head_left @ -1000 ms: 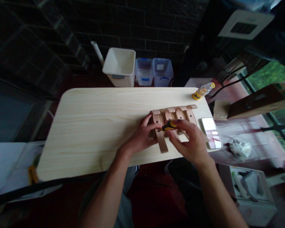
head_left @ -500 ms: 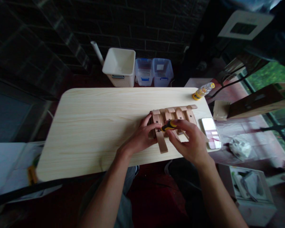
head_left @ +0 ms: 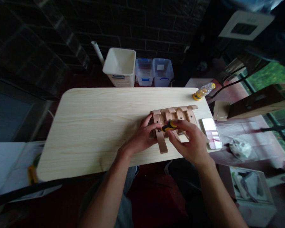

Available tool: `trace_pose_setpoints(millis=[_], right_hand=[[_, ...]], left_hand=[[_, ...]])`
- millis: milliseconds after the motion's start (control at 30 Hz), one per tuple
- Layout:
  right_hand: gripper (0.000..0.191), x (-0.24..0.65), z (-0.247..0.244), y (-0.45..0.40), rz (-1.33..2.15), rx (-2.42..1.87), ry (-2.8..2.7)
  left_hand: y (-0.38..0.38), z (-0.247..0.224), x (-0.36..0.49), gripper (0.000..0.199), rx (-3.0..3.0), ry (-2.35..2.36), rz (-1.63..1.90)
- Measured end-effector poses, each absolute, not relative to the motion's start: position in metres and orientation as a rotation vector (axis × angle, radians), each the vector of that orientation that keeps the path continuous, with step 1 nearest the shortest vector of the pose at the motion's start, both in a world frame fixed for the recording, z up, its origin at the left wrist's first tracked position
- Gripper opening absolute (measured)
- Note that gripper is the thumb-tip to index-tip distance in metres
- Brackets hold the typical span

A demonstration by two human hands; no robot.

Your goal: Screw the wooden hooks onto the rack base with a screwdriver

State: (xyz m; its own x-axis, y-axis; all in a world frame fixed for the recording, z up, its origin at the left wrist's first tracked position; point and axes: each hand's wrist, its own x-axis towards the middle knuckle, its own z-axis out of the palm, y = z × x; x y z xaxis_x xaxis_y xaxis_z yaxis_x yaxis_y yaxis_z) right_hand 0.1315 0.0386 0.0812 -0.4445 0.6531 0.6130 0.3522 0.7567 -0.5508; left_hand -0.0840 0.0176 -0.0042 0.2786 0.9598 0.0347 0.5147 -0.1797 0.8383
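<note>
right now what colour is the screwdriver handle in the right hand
The screwdriver handle is yellow and black, best seen in the head view.

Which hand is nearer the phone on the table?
Right. The right hand, holding the screwdriver, is just left of the phone in view; the left hand is farther off, on the other side of the wooden rack.

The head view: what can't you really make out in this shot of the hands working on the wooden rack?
In the head view:
- Screwdriver tip: too small and dark beside the left hand to see what it meets.
- Wooden rack middle: covered by the right hand, which grips the screwdriver.
- Wooden rack's underside: hidden by the rack itself.
- Phone screen: washed out by glare and blurred.
</note>
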Motion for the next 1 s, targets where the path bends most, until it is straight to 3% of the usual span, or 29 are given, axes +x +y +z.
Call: trace_pose_setpoints(millis=[233,433,1000], right_hand=[[0.042,0.132,0.080,0.039,0.445,-0.758,-2.074],[0.039,0.132,0.081,0.039,0.469,-0.765,-2.091],[0.048,0.134,0.073,0.040,0.463,-0.768,-2.096]], left_hand=[[0.017,0.000,-0.094,0.066,1.818,1.211,0.813],[0.018,0.006,-0.096,0.031,1.722,1.225,0.883],[0.024,0.004,-0.093,0.031,1.651,1.322,0.905]])
